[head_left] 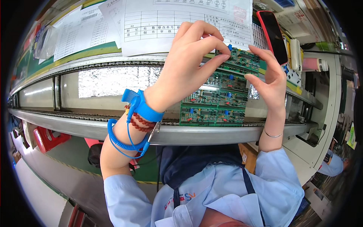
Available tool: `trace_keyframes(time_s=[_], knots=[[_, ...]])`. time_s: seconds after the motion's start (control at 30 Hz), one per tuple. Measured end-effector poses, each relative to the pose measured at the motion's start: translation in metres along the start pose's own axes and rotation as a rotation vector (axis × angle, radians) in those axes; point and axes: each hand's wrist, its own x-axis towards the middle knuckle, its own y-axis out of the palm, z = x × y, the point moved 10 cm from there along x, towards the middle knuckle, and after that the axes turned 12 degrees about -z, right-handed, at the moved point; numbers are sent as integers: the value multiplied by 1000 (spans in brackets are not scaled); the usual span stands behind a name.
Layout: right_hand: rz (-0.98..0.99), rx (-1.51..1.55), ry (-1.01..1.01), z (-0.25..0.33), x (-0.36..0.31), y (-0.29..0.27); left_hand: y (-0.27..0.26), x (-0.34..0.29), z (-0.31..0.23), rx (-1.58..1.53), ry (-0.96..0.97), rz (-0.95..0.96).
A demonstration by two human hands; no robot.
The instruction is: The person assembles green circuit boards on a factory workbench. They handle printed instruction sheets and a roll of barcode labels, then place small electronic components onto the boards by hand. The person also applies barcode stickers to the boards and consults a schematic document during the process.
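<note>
**Both hands on the far edge of the circuit board**

A green circuit board panel (221,96) sits across the conveyor rails (113,130), tilted so its near edge rests by the near rail and its far edge rises toward the paperwork. Its long axis runs near to far, and the part being worked is the far strip, right between the two hands.

The left hand (185,66) comes in from the left and arches over the board, wrist bent, fingertips (225,56) pinched down on the far strip's left end. It looks closed on the edge, though the thumb is hidden. The right hand (270,77) stands at the right end, palm facing left, fingers curled lightly on that edge, a partly closed hold rather than a clamp.

The left wrist wears a blue grounding strap (145,108) with a coiled cord (121,142) (and a red bead bracelet beside it). A red phone (272,34) leans just beyond the right hand.
</note>
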Motion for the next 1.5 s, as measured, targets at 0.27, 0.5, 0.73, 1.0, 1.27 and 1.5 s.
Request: trace_keyframes(time_s=[0.27, 0.5, 0.73, 1.0, 1.27, 1.5], knots=[[-1, -10, 12, -2, -1, 1, -1, 0, 0, 20, 17, -28], [1, -10, 1, -2, 0, 1, -2, -1, -1, 29, 14, -42], [2, 4, 5, -2, -1, 2, -2, -2, 2, -9, -7, -66], [4, 22, 14, -2, 0, 1, -1, -2, 0, 2, -1, -51], [-1, 22, -6, 0, 0, 0, 0, -1, -4, 35, 34, -29], [-13, 21, -12, 1, 1, -1, 2, -1, -5, 39, 33, -6]])
